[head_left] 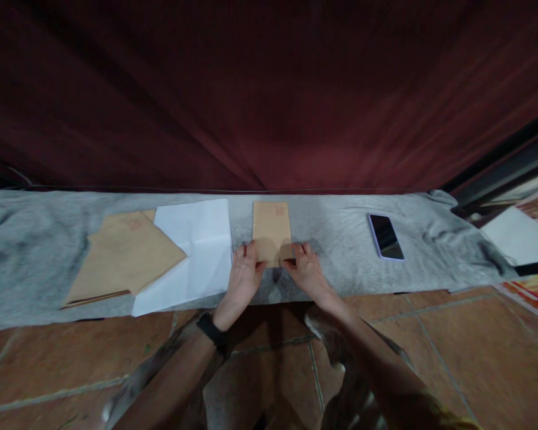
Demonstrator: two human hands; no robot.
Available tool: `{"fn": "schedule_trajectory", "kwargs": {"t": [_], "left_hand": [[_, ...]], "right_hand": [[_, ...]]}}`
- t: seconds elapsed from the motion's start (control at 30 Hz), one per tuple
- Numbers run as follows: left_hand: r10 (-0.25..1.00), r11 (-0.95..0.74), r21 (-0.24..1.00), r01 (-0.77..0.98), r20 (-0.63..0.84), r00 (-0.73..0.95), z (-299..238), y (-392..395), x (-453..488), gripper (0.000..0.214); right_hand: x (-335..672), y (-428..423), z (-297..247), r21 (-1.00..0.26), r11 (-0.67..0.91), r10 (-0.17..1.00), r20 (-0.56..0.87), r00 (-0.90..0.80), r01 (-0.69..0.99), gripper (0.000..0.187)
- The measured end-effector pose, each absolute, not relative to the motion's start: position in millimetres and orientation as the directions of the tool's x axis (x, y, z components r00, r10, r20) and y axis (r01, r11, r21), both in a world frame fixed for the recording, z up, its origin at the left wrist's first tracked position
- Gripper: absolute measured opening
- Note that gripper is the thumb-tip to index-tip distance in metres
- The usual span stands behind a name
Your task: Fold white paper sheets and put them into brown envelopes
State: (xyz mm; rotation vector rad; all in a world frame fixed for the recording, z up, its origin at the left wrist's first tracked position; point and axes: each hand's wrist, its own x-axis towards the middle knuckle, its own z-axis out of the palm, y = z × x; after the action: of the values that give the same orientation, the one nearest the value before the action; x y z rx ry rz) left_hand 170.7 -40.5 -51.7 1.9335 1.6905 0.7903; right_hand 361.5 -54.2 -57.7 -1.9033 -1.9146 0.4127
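Note:
A brown paper envelope (271,230) with a small reddish printed mark at its far right corner lies lengthwise in front of me on a grey cloth. At its near left corner, my left hand (245,270) pinches the edge, thumb over the paper and fingers along the side. My right hand (305,269) grips the near right corner in the same way. Close to my left hand are white paper sheets (204,251) with fold creases. Several more brown envelopes (125,257) lie in an uneven pile partly over the sheets.
A phone (386,237) in a light purple case lies on the grey cloth (336,239) to the right. Behind the cloth hangs a dark red curtain (269,119). Below are brown floor tiles (273,376). A white panel (522,236) stands at the far right.

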Motion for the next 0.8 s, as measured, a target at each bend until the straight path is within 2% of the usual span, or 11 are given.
{"fn": "schedule_trajectory", "kwargs": {"t": [0.13, 0.23, 0.33, 0.43, 0.57, 0.7, 0.8], "left_hand": [[1.0, -0.011, 0.75, 0.662, 0.023, -0.01, -51, -35, 173, 0.074], [0.992, 0.121, 0.862, 0.492, -0.088, -0.09, -50, -28, 172, 0.082], [0.978, 0.207, 0.943, 0.262, -0.195, -0.073, -53, -22, 171, 0.063], [0.965, 0.256, 0.954, 0.156, -0.261, 0.009, -56, -20, 168, 0.034], [0.923, 0.375, 0.927, 0.021, -0.375, 0.09, -49, -25, 168, 0.036], [0.907, 0.412, 0.902, -0.128, -0.393, 0.148, -37, -29, 172, 0.049], [0.903, 0.425, 0.881, -0.207, -0.395, 0.17, -32, -28, 175, 0.054]], "right_hand": [[358, -53, -62, -0.483, -0.039, 0.995, 0.06, 0.078, 0.875, 0.037], [357, -50, -67, -0.502, -0.057, 0.99, 0.084, 0.114, 0.863, 0.034], [357, -46, -72, -0.528, -0.046, 0.987, 0.106, 0.119, 0.848, 0.034], [359, -44, -76, -0.538, -0.015, 0.987, 0.127, 0.098, 0.843, 0.031], [362, -44, -80, -0.593, 0.019, 0.984, 0.152, 0.089, 0.805, 0.03], [366, -40, -76, -0.776, -0.028, 0.979, 0.107, 0.174, 0.63, 0.047], [370, -35, -65, -0.954, -0.051, 0.993, -0.017, 0.117, 0.295, 0.047]]}}
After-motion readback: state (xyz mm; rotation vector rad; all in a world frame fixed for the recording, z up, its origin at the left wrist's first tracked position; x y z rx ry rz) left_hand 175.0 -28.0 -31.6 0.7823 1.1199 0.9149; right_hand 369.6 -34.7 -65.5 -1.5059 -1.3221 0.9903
